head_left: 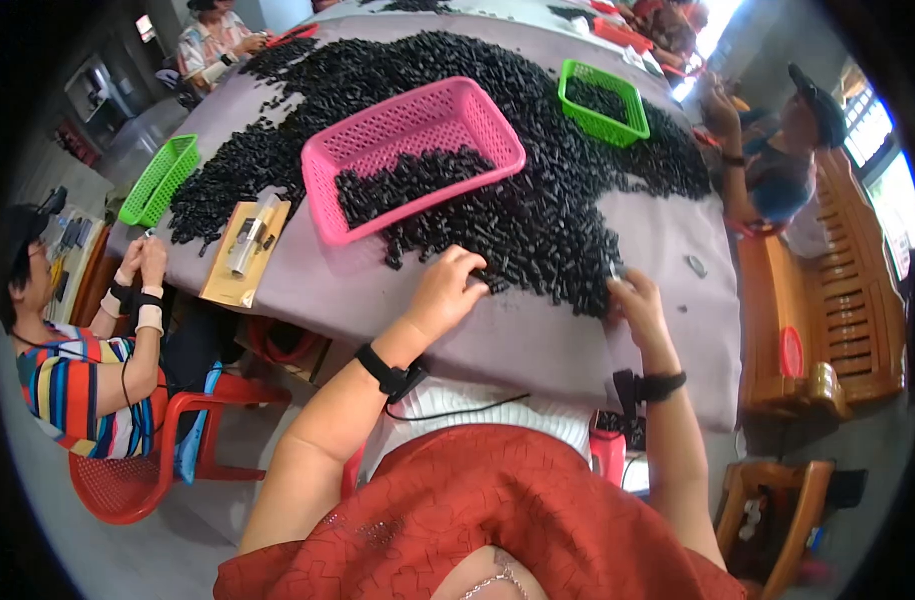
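At the front edge of a large heap of small black pieces (538, 240) on the table, my left hand (445, 296) reaches in with fingers curved and thumb apart. Its fingertips touch the nearest pieces; a gap shows between thumb and forefinger. My right hand (639, 308) is closed at the heap's right edge. A small silvery tool (615, 270) sticks up from its pinched thumb and forefinger; its exact kind is too small to tell. Whether that hand also holds a black piece is hidden. A pink perforated basket (353, 222), part filled with black pieces, rests on the heap beyond my left hand.
Green baskets (633, 118) stand at the far right and left. A cardboard piece with a clear-and-silver item (246, 245) lies at the left edge. A small grey object (697, 265) lies right of my right hand. Other people sit around the table, one in stripes (98, 375) at left.
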Available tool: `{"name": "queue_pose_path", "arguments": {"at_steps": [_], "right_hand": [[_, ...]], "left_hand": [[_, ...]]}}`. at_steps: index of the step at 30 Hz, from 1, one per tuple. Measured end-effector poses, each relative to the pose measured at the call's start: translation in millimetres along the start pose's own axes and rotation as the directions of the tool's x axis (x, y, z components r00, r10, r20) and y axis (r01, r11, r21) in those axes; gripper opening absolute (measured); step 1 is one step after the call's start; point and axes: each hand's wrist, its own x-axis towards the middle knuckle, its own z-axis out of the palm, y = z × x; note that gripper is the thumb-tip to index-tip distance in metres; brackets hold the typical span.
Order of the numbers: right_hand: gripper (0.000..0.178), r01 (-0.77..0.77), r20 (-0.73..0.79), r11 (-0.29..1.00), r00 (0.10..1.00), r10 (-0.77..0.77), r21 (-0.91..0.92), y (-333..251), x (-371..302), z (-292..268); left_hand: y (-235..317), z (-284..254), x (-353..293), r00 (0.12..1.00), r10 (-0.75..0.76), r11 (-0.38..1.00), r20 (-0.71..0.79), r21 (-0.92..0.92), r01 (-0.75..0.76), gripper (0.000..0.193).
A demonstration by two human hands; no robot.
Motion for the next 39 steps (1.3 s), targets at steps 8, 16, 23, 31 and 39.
{"name": "queue_pose_path", "arguments": {"at_steps": [8,16,23,31,39], "right_hand": [[0.023,0.032,0.041,0.999,0.999,-0.033,0.030,-16,20,41],[0.020,0.059,0.091,0.998,0.994,-0.060,0.020,-35,33,80],[0.027,0.167,0.125,0.986,0.978,-0.168,0.013,-48,31,95],[0.036,0.261,0.174,0.965,0.950,-0.258,0.003,-64,21,77],[0.029,-0.032,-0.137,0.993,0.989,0.048,0.112,-8,51,-30]], "left_hand": [[-2,7,-3,0.997,0.031,0.999,-0.072,0.037,-0.028,0.030],[4,3,-5,0.997,-0.025,0.999,-0.067,-0.034,0.023,0.033],[9,1,-4,0.996,-0.072,0.994,-0.059,-0.081,0.068,0.033],[9,1,-5,0.995,-0.084,0.996,-0.054,-0.034,0.082,0.032],[6,4,-2,0.996,-0.036,0.999,-0.078,-0.023,0.034,0.030]]}}
